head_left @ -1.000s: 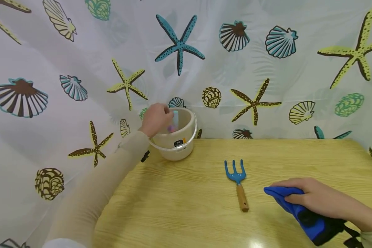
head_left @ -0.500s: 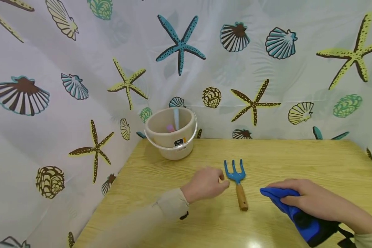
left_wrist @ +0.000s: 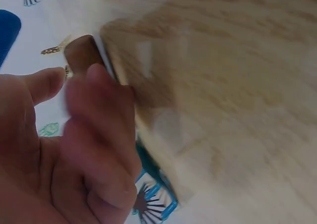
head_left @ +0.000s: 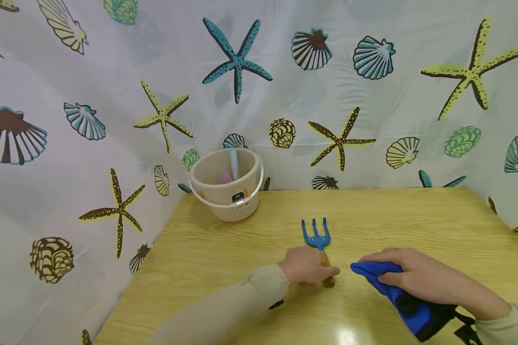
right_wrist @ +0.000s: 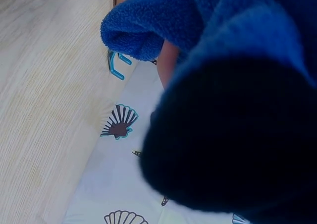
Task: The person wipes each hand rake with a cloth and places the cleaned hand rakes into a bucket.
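A hand fork with blue tines and a wooden handle [head_left: 317, 239] lies on the table, tines pointing away. My left hand [head_left: 305, 265] is over its handle, with a fingertip crossing the wood. In the left wrist view, blurred fingers [left_wrist: 106, 149] cover the middle of the handle, whose brown end [left_wrist: 84, 53] sticks out. The thumb stands apart from these fingers; any grip on the handle is hard to make out. To the right, my right hand [head_left: 418, 275] grips a folded blue towel [head_left: 380, 273], its fuzzy pile [right_wrist: 143, 23] showing in the right wrist view.
A beige bucket [head_left: 213, 194] with a clear handle stands at the table's back left, with a light blue stick-like thing [head_left: 234, 165] and a pink thing [head_left: 226, 178] inside. A curtain printed with shells and starfish [head_left: 237, 110] hangs behind the wooden table [head_left: 393, 211].
My left hand came out of the bucket, swung right and down, and now reaches the fork's handle. The right hand keeps the towel in almost the same place; the view turned slightly right.
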`<state>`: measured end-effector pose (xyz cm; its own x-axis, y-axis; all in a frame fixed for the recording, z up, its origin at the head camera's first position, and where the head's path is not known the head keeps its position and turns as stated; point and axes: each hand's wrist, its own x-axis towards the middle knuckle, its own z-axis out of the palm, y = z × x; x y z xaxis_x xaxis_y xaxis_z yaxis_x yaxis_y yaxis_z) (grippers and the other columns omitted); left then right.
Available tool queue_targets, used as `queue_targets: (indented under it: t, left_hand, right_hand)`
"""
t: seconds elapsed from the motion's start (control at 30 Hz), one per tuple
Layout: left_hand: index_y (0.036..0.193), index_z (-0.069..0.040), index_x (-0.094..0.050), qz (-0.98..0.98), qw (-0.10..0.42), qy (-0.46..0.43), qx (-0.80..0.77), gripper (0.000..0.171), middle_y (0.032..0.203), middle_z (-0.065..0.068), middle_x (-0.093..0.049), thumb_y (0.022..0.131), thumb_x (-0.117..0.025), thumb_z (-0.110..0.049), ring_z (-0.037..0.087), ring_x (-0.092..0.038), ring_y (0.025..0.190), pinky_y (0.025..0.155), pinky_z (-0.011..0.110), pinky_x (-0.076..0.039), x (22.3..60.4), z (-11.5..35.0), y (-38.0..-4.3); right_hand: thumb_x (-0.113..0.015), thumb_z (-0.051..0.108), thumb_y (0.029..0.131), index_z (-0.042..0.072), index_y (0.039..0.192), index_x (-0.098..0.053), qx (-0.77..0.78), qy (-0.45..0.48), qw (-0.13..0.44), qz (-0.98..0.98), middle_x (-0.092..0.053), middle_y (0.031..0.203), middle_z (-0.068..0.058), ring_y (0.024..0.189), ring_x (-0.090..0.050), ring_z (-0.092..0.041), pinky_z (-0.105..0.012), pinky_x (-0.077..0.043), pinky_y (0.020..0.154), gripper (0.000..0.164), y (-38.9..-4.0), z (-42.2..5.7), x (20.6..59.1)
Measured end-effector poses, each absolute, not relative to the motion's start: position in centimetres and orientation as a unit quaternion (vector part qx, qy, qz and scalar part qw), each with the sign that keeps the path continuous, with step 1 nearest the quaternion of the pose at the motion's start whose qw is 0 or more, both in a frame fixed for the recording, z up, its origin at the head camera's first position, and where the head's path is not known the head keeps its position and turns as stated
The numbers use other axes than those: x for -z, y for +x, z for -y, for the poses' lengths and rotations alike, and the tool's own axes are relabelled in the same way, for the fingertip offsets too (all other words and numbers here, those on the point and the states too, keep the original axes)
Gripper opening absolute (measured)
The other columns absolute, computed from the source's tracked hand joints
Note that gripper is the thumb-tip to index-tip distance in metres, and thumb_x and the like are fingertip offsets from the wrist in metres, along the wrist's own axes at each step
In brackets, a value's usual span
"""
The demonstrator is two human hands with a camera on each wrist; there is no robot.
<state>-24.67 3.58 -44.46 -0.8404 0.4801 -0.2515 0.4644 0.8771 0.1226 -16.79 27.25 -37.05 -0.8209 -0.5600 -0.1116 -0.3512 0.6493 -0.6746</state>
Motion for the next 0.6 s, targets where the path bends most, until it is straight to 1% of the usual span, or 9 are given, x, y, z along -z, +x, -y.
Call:
queue_targets:
  t: [0.07,0.13,0.3,0.5,0.6]
  left_hand:
    - [0.05,-0.027,-0.055,-0.957,0.148,0.247,-0.026,0.056,0.04,-0.01,-0.041,0.089,-0.044,-0.064,0.008,-0.044,0.04,0.035,0.027,-0.034,44.9,-4.0,-25.1]
    - [0.047,-0.024,-0.053,-0.958,0.154,0.24,-0.031,0.055,0.04,-0.009,-0.041,0.09,-0.049,-0.059,0.009,-0.044,0.04,0.035,0.026,-0.032,45.4,-4.2,-25.4]
    - [0.047,-0.022,-0.05,-0.959,0.149,0.235,-0.06,0.047,0.043,-0.007,-0.043,0.088,-0.058,-0.045,0.01,-0.045,0.042,0.035,0.026,-0.031,45.8,-4.1,-25.7]
    - [0.047,-0.02,-0.043,-0.961,0.144,0.209,-0.106,0.05,0.042,-0.007,-0.036,0.086,-0.06,-0.045,0.01,-0.039,0.038,0.034,0.024,-0.025,45.7,-3.0,-25.6]
    - [0.047,-0.021,-0.041,-0.96,0.141,0.202,-0.134,0.051,0.042,-0.008,-0.036,0.086,-0.061,-0.047,0.009,-0.037,0.038,0.034,0.023,-0.023,45.4,-2.3,-25.6]
  right_hand:
    - [-0.055,0.022,0.096,0.016,0.134,-0.054,0.332,-0.257,0.155,-0.894,-0.059,0.106,-0.003,0.076,-0.053,-0.013,-0.028,-0.049,0.055,0.038,-16.8,-27.2,37.1]
    - [-0.055,0.022,0.096,0.017,0.133,-0.054,0.333,-0.258,0.156,-0.893,-0.059,0.107,-0.003,0.076,-0.054,-0.013,-0.028,-0.05,0.055,0.038,-16.8,-27.1,37.2]
    - [-0.056,0.023,0.095,0.022,0.134,-0.054,0.327,-0.256,0.154,-0.897,-0.058,0.111,-0.002,0.08,-0.053,-0.015,-0.029,-0.05,0.058,0.038,-16.9,-27.1,37.2]
    - [-0.056,0.023,0.095,0.02,0.135,-0.053,0.32,-0.25,0.153,-0.901,-0.057,0.105,-0.002,0.077,-0.053,-0.016,-0.031,-0.05,0.056,0.04,-17.0,-26.8,37.0]
    - [-0.056,0.022,0.095,0.018,0.135,-0.053,0.317,-0.249,0.15,-0.903,-0.058,0.108,-0.003,0.078,-0.053,-0.017,-0.031,-0.05,0.057,0.04,-17.2,-26.6,36.8]
